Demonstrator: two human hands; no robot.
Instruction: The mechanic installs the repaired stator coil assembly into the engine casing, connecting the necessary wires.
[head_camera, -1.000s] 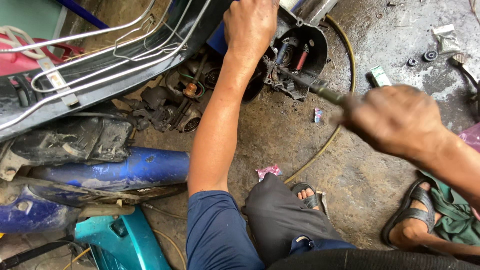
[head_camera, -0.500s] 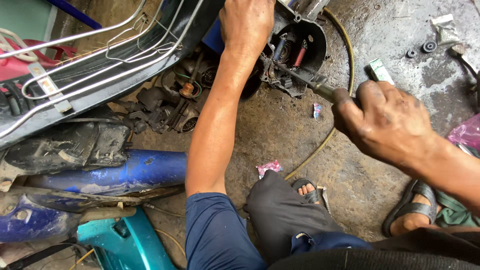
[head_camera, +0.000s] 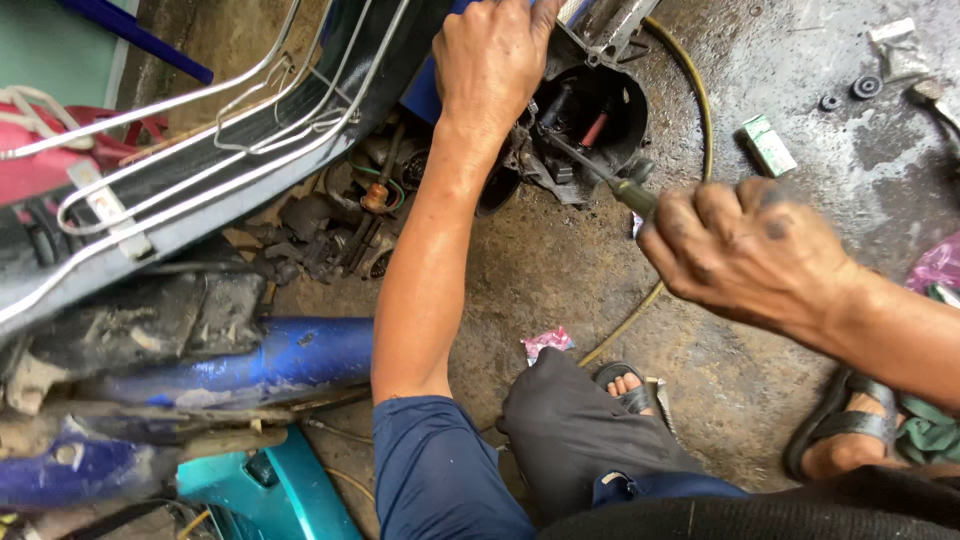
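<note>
Two bare, grease-stained hands work at a round black motor housing (head_camera: 590, 125) on a wet concrete floor (head_camera: 560, 270). The right hand (head_camera: 745, 250) is closed in a fist around the handle of a screwdriver (head_camera: 600, 175), whose thin dark shaft runs up and left into the housing's open mouth. The left hand (head_camera: 490, 60), fingers curled and pressed down, rests on the housing's upper left edge, bracing it.

The screwdriver looks stiff and light, and its oily handle is probably slippery, so a full-fist grip low on the handle suits it. The housing seems heavy, rigid metal with sharp, dirty edges, best steadied at its outer rim.

A yellowish hose (head_camera: 690, 90) curves around the right of the housing. Right of the housing, well apart, lies a small green and white rectangular box (head_camera: 768, 145), flat on the floor. Below the housing lies a crumpled pink wrapper (head_camera: 547, 343). Far right of the housing is a pink plastic bag (head_camera: 935, 265), partly cut off. Left of the housing runs a dark scooter body panel (head_camera: 200, 200) with a chrome wire rack (head_camera: 180, 130), bearing a small pale sticker.
</note>
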